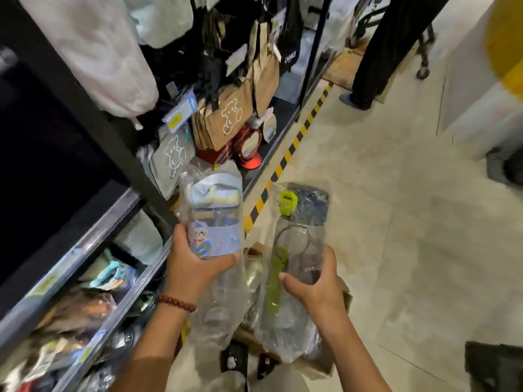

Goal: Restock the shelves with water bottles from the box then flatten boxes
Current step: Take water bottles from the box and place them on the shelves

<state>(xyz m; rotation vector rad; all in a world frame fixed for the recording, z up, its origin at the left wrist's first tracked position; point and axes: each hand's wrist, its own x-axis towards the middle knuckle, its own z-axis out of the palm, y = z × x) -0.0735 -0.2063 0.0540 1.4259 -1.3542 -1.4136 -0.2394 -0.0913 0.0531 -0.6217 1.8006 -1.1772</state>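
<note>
Clear plastic wraps two water bottles held side by side above the cardboard box [343, 299]. The left hand [195, 260] curls round the bear-printed bottle [215, 219] with its pale blue lid; the right hand [314, 284] grips the taller bottle [297, 244] with the green clasp from below. Both forearms reach forward, beside the shelves [85, 250], a bead bracelet [177, 303] on the left wrist.

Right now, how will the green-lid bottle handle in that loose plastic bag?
Probably slippery: the right hand grips the green-lid bottle through a loose, crinkly bag. It looks clear and empty, so likely light. The body seems rigid, and round enough to roll if laid down.
</note>
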